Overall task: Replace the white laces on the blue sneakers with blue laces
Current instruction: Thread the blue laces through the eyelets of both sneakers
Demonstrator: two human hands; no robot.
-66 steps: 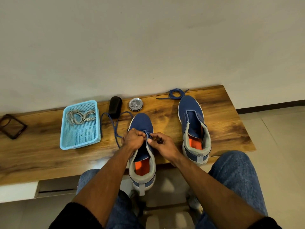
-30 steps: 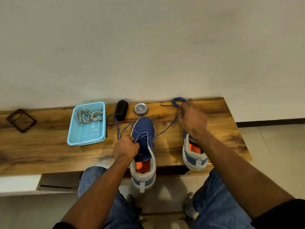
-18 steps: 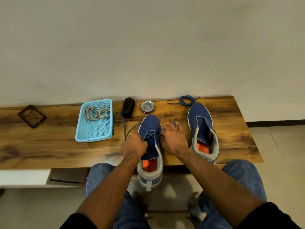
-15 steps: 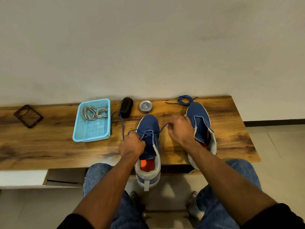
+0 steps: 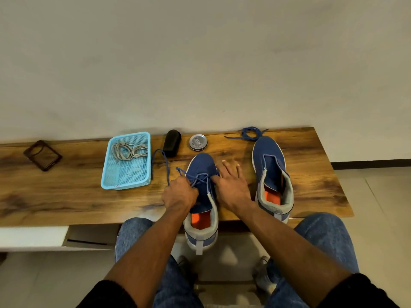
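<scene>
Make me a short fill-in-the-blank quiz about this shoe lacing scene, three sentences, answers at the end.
1. The pale laces lie inside the light blue ____.
2. The left hand grips the blue lace on the ____ sneaker of the two.
3. The spare blue lace is coiled beyond the toe of the right sneaker, and the insoles showing in both shoes are ____.

Answers: basket; left; orange
</scene>
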